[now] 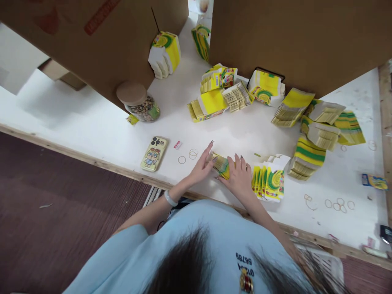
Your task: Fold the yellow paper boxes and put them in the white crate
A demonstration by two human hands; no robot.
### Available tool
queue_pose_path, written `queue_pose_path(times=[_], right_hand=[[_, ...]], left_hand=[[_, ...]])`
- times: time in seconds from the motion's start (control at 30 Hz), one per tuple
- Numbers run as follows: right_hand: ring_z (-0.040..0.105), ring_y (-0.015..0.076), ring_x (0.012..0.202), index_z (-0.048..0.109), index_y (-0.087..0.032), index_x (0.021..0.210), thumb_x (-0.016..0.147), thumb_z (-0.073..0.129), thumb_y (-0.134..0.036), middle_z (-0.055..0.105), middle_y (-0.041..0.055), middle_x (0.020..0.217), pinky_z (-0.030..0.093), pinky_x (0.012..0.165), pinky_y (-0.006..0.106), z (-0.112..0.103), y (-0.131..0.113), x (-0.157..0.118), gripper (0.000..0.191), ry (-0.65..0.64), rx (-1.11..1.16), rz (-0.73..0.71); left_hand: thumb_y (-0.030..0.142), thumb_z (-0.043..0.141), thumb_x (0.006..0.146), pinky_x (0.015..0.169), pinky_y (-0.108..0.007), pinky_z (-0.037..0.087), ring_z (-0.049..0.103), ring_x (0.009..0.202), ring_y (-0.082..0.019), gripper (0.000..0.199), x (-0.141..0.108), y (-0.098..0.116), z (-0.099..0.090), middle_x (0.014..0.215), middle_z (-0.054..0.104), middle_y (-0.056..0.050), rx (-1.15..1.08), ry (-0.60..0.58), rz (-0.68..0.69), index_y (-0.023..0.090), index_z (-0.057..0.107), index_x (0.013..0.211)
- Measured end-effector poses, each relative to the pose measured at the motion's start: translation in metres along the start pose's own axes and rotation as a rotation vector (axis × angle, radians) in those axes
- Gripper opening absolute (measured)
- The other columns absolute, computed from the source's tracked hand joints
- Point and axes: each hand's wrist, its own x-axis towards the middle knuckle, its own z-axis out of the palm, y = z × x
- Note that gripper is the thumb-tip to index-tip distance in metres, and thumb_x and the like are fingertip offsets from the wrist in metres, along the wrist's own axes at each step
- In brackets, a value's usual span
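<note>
A stack of flat yellow-green cartons (221, 166) rests on the white table in front of me, its layered edges showing. My right hand (239, 176) is closed round the right part of this stack, with the fingers over the far side and the thumb on the near side. At the left end, my left hand (201, 166) touches the stack with its thumb, while its index finger is stretched out and apart. Just right of my right hand lies a fanned row of yellow cartons (269, 178) with white flaps.
Bundles of cartons (309, 155) lie to the right, with more carton stacks (211, 102) farther back. Large cardboard boxes (290, 36) stand behind. On the left are a lidded jar (142, 107) and a phone (154, 154). Rubber bands (339, 205) lie scattered about.
</note>
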Motion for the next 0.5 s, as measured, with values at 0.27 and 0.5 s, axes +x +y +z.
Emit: queue_pose_path(times=[0.27,0.5], right_hand=[[0.058,0.0367,0.107,0.05,-0.002,0.14,0.101,0.052,-0.056,0.066,0.0247,0.121,0.041,0.098,0.049,0.015,0.007,-0.016,0.066,-0.014,-0.011,0.067],[0.062,0.0296,0.093,0.061,-0.015,0.117,0.089,0.064,-0.068,0.069,0.0146,0.104,0.047,0.083,0.04,0.016,0.023,-0.001,0.06,0.089,0.358,0.184]], left_hand=[[0.054,0.05,0.102,0.125,-0.044,0.038,0.051,0.147,-0.024,0.06,0.002,-0.01,0.027,0.161,0.049,-0.016,-0.079,0.01,-0.095,0.02,0.048,0.151],[0.078,0.052,0.09,0.122,-0.05,0.04,0.045,0.151,-0.031,0.096,0.007,-0.004,0.01,0.166,0.038,-0.022,-0.194,-0.032,0.084,0.028,0.019,0.165]])
